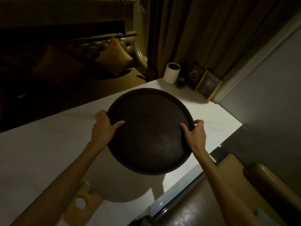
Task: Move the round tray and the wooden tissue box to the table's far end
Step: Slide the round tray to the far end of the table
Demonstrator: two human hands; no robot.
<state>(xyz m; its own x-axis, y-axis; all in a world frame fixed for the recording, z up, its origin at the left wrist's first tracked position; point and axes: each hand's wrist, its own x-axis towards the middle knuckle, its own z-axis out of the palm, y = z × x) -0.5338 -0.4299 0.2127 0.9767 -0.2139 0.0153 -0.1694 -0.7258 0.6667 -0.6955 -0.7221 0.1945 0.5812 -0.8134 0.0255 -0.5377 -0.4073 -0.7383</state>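
Observation:
A large dark round tray [149,111] hangs above the white table [40,152], held level and casting a round shadow below it. My left hand [104,126] grips its left rim, thumb inside the tray. My right hand [194,132] grips the right rim the same way. The wooden tissue box [88,204], with a round hole showing white tissue, lies on the table near me, partly behind my left forearm.
At the table's far end stand a white cylinder cup [171,72], a small dark jar [180,83] and two framed cards [208,85] against the curtain. A padded chair [254,181] sits to the right. A sofa with cushions [114,56] lies beyond the table.

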